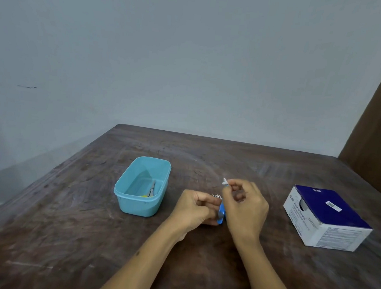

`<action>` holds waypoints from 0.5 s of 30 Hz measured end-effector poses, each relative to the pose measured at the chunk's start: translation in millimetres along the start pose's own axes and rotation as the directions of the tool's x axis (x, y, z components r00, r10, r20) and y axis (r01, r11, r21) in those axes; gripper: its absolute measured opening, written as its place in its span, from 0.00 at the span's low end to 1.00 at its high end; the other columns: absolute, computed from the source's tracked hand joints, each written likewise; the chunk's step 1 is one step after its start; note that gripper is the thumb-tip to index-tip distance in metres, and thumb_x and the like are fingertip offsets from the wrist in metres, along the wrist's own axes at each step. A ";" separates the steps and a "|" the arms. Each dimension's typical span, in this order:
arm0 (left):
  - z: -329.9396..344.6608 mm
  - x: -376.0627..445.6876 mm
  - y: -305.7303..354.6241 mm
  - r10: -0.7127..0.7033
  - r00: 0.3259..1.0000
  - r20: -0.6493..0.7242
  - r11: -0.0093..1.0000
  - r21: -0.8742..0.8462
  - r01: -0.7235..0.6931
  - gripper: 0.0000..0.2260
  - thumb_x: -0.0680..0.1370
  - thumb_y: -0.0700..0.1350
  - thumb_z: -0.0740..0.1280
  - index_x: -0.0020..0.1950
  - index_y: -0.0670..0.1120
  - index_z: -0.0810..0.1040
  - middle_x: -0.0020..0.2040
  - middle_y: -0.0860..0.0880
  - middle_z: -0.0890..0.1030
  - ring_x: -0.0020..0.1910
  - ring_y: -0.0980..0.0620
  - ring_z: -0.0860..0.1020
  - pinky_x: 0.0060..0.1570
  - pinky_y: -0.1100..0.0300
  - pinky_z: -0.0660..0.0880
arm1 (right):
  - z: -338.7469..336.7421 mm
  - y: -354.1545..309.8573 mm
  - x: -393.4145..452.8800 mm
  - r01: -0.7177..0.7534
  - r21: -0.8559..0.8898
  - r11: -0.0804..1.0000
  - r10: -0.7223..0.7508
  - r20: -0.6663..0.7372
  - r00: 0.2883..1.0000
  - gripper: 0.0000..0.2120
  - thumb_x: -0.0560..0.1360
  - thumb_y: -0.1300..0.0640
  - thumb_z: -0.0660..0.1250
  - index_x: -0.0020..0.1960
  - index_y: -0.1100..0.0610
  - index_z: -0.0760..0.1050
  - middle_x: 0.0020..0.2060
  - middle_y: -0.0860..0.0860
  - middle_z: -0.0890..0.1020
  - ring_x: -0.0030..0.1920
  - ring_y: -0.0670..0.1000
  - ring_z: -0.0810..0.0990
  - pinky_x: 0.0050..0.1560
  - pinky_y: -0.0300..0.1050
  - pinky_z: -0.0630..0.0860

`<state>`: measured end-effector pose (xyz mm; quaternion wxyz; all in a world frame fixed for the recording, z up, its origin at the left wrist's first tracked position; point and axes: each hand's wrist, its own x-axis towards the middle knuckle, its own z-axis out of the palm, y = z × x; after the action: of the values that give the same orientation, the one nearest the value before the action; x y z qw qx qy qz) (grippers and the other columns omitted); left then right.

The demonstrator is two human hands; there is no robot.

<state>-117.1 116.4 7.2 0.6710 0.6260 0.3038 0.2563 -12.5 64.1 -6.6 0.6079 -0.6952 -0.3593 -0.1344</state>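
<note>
Fingers of my left hand curl round a blue tool, held over the middle of the table; a bit of metal shows at its top. My right hand sits close against the tool's right side, thumb and forefinger pinching a white scrap just above it, the other fingers loosely bent. Left of my hands stands a tub with scissors and something yellow inside. Well to the right lies a swab box.
</note>
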 end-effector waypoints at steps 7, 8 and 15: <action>-1.3 1.1 1.7 0.005 1.000 -0.023 0.999 -0.045 -0.006 0.10 0.69 0.28 0.71 0.46 0.40 0.82 0.41 0.43 0.85 0.41 0.49 0.84 0.41 0.58 0.82 | 1.7 0.8 -1.1 0.015 0.003 1.000 -0.016 0.012 1.000 0.06 0.69 0.60 0.72 0.42 0.50 0.82 0.35 0.45 0.80 0.33 0.46 0.78 0.37 0.51 0.78; -1.2 0.9 1.5 0.000 1.000 -0.014 0.999 -0.038 -0.001 0.10 0.69 0.28 0.70 0.46 0.39 0.82 0.41 0.43 0.85 0.41 0.49 0.84 0.41 0.58 0.82 | 1.2 0.9 -0.8 0.008 0.009 1.000 -0.008 0.006 1.000 0.06 0.69 0.60 0.72 0.42 0.50 0.82 0.35 0.45 0.80 0.33 0.45 0.78 0.37 0.51 0.78; -3.4 1.9 0.7 0.000 1.000 -0.031 1.000 -0.024 -0.001 0.11 0.70 0.26 0.67 0.47 0.38 0.82 0.40 0.42 0.84 0.40 0.48 0.84 0.42 0.56 0.82 | 2.5 -0.9 -2.9 0.013 0.003 1.000 -0.013 0.054 0.998 0.05 0.65 0.60 0.73 0.39 0.51 0.80 0.33 0.44 0.79 0.31 0.45 0.78 0.35 0.49 0.78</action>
<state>-118.2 120.2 7.7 0.6736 0.6138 0.3111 0.2698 -15.8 65.5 -8.3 0.5981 -0.6954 -0.3801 -0.1192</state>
